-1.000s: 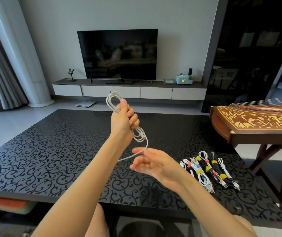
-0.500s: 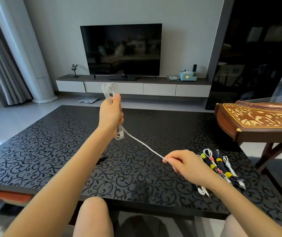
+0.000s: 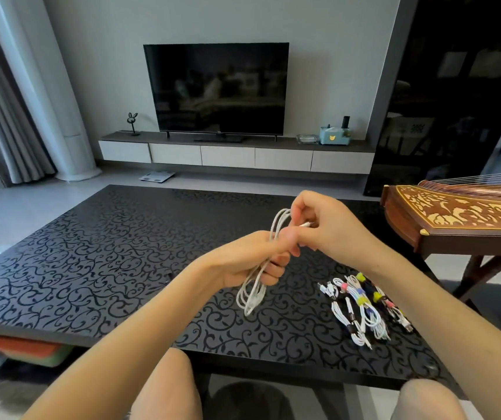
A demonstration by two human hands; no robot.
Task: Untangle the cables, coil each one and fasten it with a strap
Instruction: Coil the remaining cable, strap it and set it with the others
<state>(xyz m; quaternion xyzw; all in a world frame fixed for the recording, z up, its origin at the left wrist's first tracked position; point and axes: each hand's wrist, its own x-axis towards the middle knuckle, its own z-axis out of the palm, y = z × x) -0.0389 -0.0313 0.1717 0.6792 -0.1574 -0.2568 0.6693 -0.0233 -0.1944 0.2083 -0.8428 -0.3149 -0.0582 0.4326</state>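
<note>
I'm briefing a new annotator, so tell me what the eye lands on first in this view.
At centre, the left hand grips a loosely coiled white cable above the glossy black scroll-patterned table, while the right hand pinches the cable near the top of the loops. On the table to the right lies a row of coiled cables with coloured straps. Beyond the table's right edge stands a carved brown wooden zither.

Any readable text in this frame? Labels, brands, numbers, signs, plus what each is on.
No text is readable.
TV: no brand mark legible.
Blue box: yellow cat-face mark, no words.
Green mark on the dark panel: too blurred to read.
Zither: inlaid ornament only, no lettering.
Cables on the table: plain coloured straps, no print visible.
</note>
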